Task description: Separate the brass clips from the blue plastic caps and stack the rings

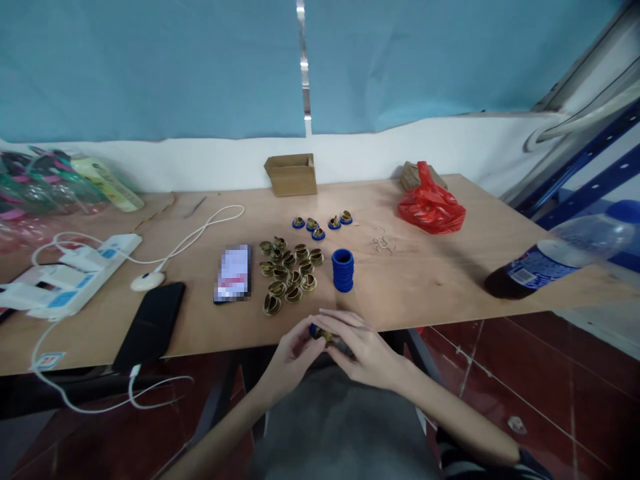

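At the table's front edge my left hand (293, 353) and my right hand (363, 350) meet around a small brass fitting (325, 335) with a blue ring on it. Fingers of both hands are closed on it and hide much of it. Just beyond them stands a stack of blue rings (343, 270). Left of the stack lie several brass fittings (287, 270) without blue rings. Farther back, several brass fittings with blue rings (319, 233) sit in a loose group. Small bent wire pieces (383, 244) lie right of the stack.
A lit phone (233, 273), a dark phone (150, 327) and a white power strip (85, 277) with cables occupy the left. An open cardboard box (293, 175) stands at the back. On the right are a red plastic bag (433, 207) and a tilted cola bottle (545, 260).
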The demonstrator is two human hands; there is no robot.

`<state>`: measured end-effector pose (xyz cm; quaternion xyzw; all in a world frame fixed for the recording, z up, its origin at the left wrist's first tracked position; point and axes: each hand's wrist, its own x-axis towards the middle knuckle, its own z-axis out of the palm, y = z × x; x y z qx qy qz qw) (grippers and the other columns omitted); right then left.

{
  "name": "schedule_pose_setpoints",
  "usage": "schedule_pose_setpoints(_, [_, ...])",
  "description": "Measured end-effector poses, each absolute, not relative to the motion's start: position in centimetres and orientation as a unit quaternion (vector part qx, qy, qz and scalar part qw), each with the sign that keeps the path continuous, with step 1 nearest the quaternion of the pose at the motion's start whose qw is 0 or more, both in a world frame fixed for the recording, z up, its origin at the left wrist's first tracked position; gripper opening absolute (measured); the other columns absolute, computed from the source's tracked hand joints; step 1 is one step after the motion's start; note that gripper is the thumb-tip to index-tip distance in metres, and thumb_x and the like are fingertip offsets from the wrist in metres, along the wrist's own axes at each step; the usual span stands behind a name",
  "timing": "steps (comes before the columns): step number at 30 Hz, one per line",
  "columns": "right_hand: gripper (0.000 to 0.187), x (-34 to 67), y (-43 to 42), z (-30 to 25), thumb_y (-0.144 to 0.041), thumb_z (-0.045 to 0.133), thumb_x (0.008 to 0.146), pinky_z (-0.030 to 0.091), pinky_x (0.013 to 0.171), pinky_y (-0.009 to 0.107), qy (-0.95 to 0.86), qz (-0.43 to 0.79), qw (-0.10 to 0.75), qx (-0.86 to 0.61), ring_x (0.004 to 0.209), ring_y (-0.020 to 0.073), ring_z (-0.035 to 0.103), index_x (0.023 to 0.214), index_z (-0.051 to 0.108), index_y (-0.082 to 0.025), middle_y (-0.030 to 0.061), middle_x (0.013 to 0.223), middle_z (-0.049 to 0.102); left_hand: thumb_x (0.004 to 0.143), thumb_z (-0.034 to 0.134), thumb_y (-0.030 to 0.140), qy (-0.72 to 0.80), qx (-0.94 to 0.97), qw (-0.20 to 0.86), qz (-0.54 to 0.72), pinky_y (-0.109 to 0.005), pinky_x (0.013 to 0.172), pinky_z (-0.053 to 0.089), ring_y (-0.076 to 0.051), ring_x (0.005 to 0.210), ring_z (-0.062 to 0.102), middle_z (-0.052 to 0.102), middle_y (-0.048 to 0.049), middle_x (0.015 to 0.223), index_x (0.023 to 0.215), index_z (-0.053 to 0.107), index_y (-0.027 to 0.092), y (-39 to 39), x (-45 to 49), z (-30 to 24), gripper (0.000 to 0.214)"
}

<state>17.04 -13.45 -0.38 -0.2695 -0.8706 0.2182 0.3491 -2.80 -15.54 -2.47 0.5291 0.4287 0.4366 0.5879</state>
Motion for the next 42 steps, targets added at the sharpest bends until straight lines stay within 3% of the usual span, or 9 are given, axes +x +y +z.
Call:
schedule_pose_setpoints(5, [0.064,17.4,-13.4,0.1,-0.013,0.053,0.097,0.054,0.109,0.047,-0.823,0.306,0.385,-0.285,0.138,0.0237,0.055,0.157,0.032,-0.025,0.0128,0.152,0.054,0.096,0.061,0.048,0.399,0.496,0.615,0.465,-0.041,0.095,0.063,-0.025,0.107,0.072,0.070,-0.0125,0.124,0.127,0.065,0.018,-15.6,-2.9,-2.4,0.043])
schedule_pose_setpoints(10, [0.040,16.9,-13.5,-0.6,-0.022,0.060,0.099,0.055,0.106,0.045,-0.778,0.310,0.432,-0.334,0.128,0.0240,0.063,0.138,0.051,-0.025,0.0121,0.138,0.064,0.101,0.057,0.037,0.390,0.529,0.581,0.480,-0.039,0.103,0.059,-0.024,0.119,0.067,0.069,-0.0099,0.128,0.126,0.064,0.021,-15.7,-2.8,-2.2,0.031])
schedule_pose_setpoints(15, [0.034,16.2,-13.8,-1.8,-0.022,0.062,0.099,0.058,0.102,0.042,-0.771,0.299,0.455,-0.330,0.122,0.0233,0.066,0.131,0.053,-0.024,0.0125,0.131,0.067,0.102,0.054,0.033,0.406,0.568,0.534,0.478,-0.034,0.102,0.057,-0.021,0.115,0.069,0.071,-0.0087,0.121,0.123,0.065,0.022,-15.6,-2.9,-2.4,0.027])
schedule_pose_setpoints(25, [0.022,15.8,-14.1,-2.7,-0.016,0.062,0.098,0.061,0.096,0.037,-0.750,0.239,0.504,-0.355,0.112,0.0216,0.072,0.119,0.061,-0.022,0.0095,0.117,0.074,0.090,0.070,0.023,0.381,0.557,0.559,0.482,-0.035,0.111,0.051,-0.023,0.126,0.065,0.070,-0.0095,0.131,0.126,0.064,0.023,-15.9,-2.7,-2.8,0.036])
schedule_pose_setpoints(38, [0.028,14.9,-15.0,-3.2,-0.009,0.057,0.097,0.059,0.100,0.038,-0.733,0.227,0.523,-0.372,0.121,0.0227,0.068,0.121,0.056,-0.023,0.0117,0.127,0.070,0.091,0.067,0.017,0.391,0.574,0.521,0.496,-0.031,0.105,0.055,-0.018,0.118,0.069,0.071,-0.0062,0.122,0.123,0.061,0.024,-16.5,-2.1,-3.0,0.034])
schedule_pose_setpoints(42, [0.027,14.9,-15.0,-3.2,-0.005,0.052,0.096,0.059,0.099,0.038,-0.739,0.225,0.518,-0.368,0.119,0.0220,0.068,0.117,0.053,-0.023,0.0119,0.122,0.069,0.091,0.066,0.017,0.390,0.594,0.507,0.488,-0.032,0.104,0.056,-0.020,0.117,0.069,0.070,-0.0075,0.122,0.124,0.060,0.023,-16.7,-2.1,-3.4,0.034])
